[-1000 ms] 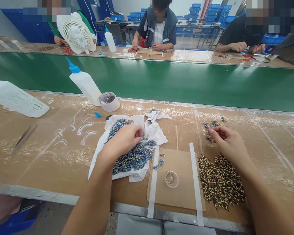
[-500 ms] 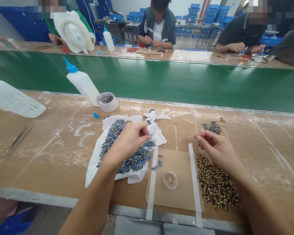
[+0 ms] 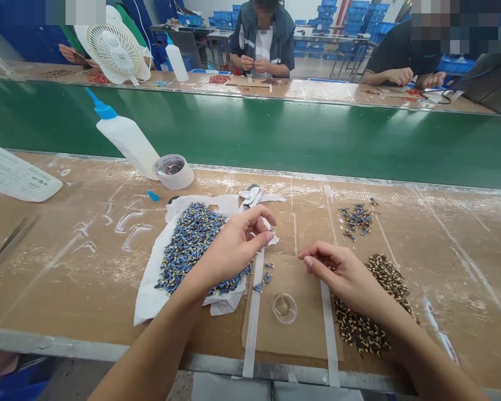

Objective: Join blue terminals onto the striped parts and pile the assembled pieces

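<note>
My left hand is closed in a pinch on a small blue piece, over the right edge of a white cloth. On that cloth lies a heap of small blue-and-yellow pieces. My right hand hovers above the far right of a cardboard pad, thumb and forefinger close together; anything between them is too small to make out. Beneath its wrist spreads a pile of dark brown-and-yellow curved pieces. A small clear cup holding a thin stick stands on the pad, with several blue pieces nearby.
Several blue-and-dark pieces lie farther back on the right. A tape roll, a blue-tipped bottle, a larger white bottle and tweezers occupy the left. Beyond the green belt, other people work at a bench.
My right hand has moved left and nearer to me, from beside the back-right pieces to over the pad. My left hand has shifted right, away from the blue heap. The view has shifted slightly.
</note>
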Tool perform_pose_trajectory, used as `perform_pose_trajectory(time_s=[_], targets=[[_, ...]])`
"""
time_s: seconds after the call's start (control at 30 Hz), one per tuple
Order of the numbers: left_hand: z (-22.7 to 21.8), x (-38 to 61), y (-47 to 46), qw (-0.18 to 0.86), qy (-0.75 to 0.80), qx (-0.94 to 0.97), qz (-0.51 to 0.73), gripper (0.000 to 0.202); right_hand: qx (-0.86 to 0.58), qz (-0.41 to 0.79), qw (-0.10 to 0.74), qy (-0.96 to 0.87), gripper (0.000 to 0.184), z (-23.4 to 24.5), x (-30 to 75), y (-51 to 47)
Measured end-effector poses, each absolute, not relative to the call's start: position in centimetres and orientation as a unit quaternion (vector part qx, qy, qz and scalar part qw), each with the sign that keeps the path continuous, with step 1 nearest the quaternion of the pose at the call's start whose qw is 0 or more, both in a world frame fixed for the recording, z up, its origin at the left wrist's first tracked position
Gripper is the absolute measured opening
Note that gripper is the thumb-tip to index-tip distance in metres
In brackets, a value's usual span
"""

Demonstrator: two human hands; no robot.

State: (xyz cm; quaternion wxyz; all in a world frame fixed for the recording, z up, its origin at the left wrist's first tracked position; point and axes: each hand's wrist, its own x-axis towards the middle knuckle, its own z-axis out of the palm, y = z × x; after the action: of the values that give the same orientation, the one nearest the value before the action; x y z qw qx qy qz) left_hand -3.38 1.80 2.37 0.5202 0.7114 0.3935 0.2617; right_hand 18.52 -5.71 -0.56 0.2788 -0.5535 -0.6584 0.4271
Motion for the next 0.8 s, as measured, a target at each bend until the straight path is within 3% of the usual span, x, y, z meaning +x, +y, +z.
perform_pose_trajectory(time_s=[0.4, 0.57, 0.8], targets=[[3.2, -3.5, 1.7, 0.704, 0.263, 0.636, 0.177, 0.013, -0.549, 0.429, 0.207, -0.686, 0.018, -1.4, 18.4, -5.5], [2.9, -3.4, 1.8, 0.677, 0.301, 0.647, 0.181, 0.013, -0.545, 0.433, 0.198, -0.690, 0.018, -1.2, 18.5, -5.6], [0.7, -2.2, 1.8, 0.539, 0.398, 0.716, 0.196, 0.015, -0.511, 0.479, 0.206, -0.684, 0.017, -0.7, 17.3, -6.3]])
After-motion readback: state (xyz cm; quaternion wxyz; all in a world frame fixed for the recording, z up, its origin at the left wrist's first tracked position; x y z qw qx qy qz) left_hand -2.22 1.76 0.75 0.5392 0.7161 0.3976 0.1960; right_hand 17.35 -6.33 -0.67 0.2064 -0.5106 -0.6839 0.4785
